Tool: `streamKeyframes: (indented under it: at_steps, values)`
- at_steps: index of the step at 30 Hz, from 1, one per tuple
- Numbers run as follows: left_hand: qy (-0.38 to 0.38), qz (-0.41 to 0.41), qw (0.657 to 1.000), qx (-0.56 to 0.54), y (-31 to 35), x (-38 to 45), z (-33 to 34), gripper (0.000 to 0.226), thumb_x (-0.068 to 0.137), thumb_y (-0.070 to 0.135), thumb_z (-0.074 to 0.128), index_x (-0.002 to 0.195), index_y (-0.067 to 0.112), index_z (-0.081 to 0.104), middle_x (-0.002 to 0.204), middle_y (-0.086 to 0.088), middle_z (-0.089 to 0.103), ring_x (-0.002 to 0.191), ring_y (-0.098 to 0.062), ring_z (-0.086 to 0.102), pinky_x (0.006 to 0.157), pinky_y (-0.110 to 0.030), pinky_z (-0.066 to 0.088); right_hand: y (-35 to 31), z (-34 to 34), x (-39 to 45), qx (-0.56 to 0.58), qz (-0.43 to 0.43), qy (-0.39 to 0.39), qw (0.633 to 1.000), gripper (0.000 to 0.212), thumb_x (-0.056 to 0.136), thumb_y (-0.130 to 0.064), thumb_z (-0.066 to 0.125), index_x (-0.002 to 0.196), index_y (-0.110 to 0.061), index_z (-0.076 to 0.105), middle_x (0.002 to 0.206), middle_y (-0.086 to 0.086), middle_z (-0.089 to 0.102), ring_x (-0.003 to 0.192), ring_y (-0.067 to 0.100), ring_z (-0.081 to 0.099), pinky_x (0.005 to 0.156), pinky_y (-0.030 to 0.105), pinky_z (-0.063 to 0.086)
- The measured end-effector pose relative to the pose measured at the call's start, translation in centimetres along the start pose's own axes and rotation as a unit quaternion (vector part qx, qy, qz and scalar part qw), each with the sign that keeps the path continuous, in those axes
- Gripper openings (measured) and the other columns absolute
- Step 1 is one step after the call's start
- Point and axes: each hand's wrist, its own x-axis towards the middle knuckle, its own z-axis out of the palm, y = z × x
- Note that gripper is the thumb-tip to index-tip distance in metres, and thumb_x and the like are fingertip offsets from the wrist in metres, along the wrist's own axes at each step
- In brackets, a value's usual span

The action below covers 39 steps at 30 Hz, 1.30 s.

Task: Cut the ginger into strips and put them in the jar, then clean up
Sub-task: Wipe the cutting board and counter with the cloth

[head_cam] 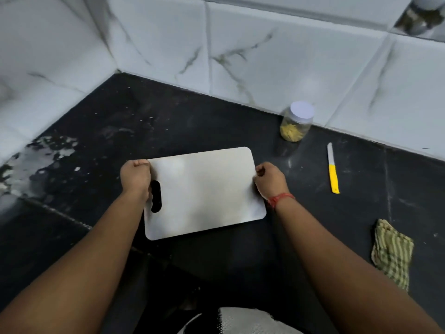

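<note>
Head camera: 1 wide-angle view, worn on the person's head, facing forward and down.

The view looks steeply down onto a black countertop (216, 121) set in a corner of marble-pattern wall tiles (277, 56). Both forearms enter from the bottom edge, and the left hand (135, 179) and right hand (271, 180) sit near frame centre, at arm's reach. Straight edges bow toward the frame borders. No 2nd view is provided.

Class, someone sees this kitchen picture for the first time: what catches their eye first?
Both hands, left and right, grip a pale cutting board by its short edges at the centre. Right of it on the black counter lie a yellow-handled knife and, by the wall, a lidded jar of ginger strips.
</note>
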Motion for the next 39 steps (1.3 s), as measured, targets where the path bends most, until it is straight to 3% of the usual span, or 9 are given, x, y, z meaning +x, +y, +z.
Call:
streamKeyframes:
  at_steps: [5, 7, 10, 17, 22, 28, 31, 34, 39]
  values:
    - [0.000, 0.003, 0.998, 0.062, -1.4, 3.4, -4.2, 0.007, 0.097, 0.014, 0.055, 0.098, 0.012, 0.061, 0.089, -0.009, 0.061, 0.062, -0.020, 0.052, 0.052, -0.032, 0.042, -5.5, 4.1, 3.6, -0.037, -0.021, -0.041, 0.998, 0.017, 0.082, 0.000, 0.052, 0.093, -0.006, 0.064, 0.094, 0.004, 0.062, 0.087, 0.021, 0.056, 0.070, 0.024, 0.040]
    - [-0.008, 0.014, 0.997, 0.076, -2.0, 3.7, -4.8, 0.029, 0.097, 0.015, 0.056, 0.126, 0.008, 0.059, 0.099, -0.007, 0.061, 0.066, -0.015, 0.052, 0.057, -0.029, 0.043, -6.8, 5.1, 4.5, -0.065, -0.022, -0.050, 0.996, 0.023, 0.082, 0.001, 0.048, 0.095, -0.006, 0.065, 0.099, 0.006, 0.064, 0.091, 0.023, 0.058, 0.072, 0.027, 0.044]
    - [-0.026, 0.045, 0.996, 0.070, -2.3, 3.7, -5.1, 0.057, 0.098, 0.017, 0.057, 0.152, 0.014, 0.041, 0.120, 0.000, 0.060, 0.092, -0.015, 0.058, 0.082, -0.030, 0.047, -8.1, 6.4, 5.3, -0.116, -0.025, -0.061, 0.991, 0.029, 0.081, 0.003, 0.044, 0.099, -0.003, 0.067, 0.106, 0.012, 0.065, 0.101, 0.030, 0.059, 0.087, 0.036, 0.051]
    - [-0.019, 0.077, 0.989, 0.126, -4.2, 3.5, -4.3, 0.067, 0.093, 0.028, 0.060, 0.155, 0.017, 0.038, 0.156, -0.008, 0.042, 0.143, -0.030, 0.039, 0.119, -0.050, 0.034, -9.8, 8.3, 5.0, -0.140, -0.021, -0.039, 0.989, 0.034, 0.083, -0.004, 0.039, 0.107, -0.009, 0.062, 0.108, 0.014, 0.064, 0.111, 0.035, 0.054, 0.091, 0.041, 0.051]
    - [-0.030, 0.131, 0.961, 0.242, -6.1, 2.4, -3.4, 0.073, 0.098, 0.032, 0.060, 0.159, 0.008, 0.028, 0.167, -0.016, 0.021, 0.156, -0.030, 0.010, 0.127, -0.045, 0.011, -10.1, 8.7, 4.4, -0.132, -0.043, -0.075, 0.987, 0.041, 0.087, -0.006, 0.043, 0.125, -0.009, 0.058, 0.126, 0.014, 0.058, 0.119, 0.034, 0.051, 0.099, 0.038, 0.046]
    - [-0.053, 0.281, 0.869, 0.405, -5.9, 0.3, -1.5, 0.071, 0.102, 0.039, 0.050, 0.160, 0.008, 0.023, 0.168, -0.020, 0.014, 0.157, -0.037, 0.000, 0.126, -0.052, -0.001, -6.5, 8.3, 1.8, -0.225, -0.113, -0.030, 0.967, 0.039, 0.097, -0.022, 0.044, 0.135, -0.017, 0.052, 0.135, 0.007, 0.051, 0.128, 0.030, 0.040, 0.105, 0.040, 0.039]
    - [-0.096, 0.339, 0.813, 0.463, -5.0, -1.5, 1.2, 0.074, 0.101, 0.047, 0.045, 0.162, 0.013, 0.019, 0.170, -0.017, 0.005, 0.156, -0.037, -0.008, 0.124, -0.055, -0.004, -3.8, 7.7, 0.4, -0.282, -0.142, -0.008, 0.949, 0.054, 0.098, -0.040, 0.044, 0.148, -0.022, 0.034, 0.157, 0.005, 0.027, 0.147, 0.029, 0.018, 0.118, 0.047, 0.023]
    - [-0.145, 0.395, 0.747, 0.515, -4.6, -4.4, 4.0, 0.078, 0.101, 0.058, 0.037, 0.163, 0.020, 0.009, 0.171, -0.014, -0.002, 0.155, -0.037, -0.014, 0.123, -0.060, -0.007, -0.6, 6.1, -1.3, -0.317, -0.132, 0.006, 0.939, 0.069, 0.097, -0.057, 0.035, 0.155, -0.026, 0.014, 0.164, 0.001, 0.003, 0.150, 0.029, -0.002, 0.120, 0.054, 0.012]
    - [-0.212, 0.479, 0.674, 0.521, -5.4, -10.1, 8.8, 0.079, 0.098, 0.067, 0.022, 0.163, 0.024, 0.010, 0.171, -0.012, 0.000, 0.156, -0.037, -0.012, 0.121, -0.064, -0.003, 5.5, 1.6, -4.4, -0.323, -0.073, 0.049, 0.942, 0.077, 0.094, -0.067, 0.023, 0.156, -0.025, 0.007, 0.164, 0.000, -0.006, 0.150, 0.029, -0.008, 0.119, 0.057, 0.010]
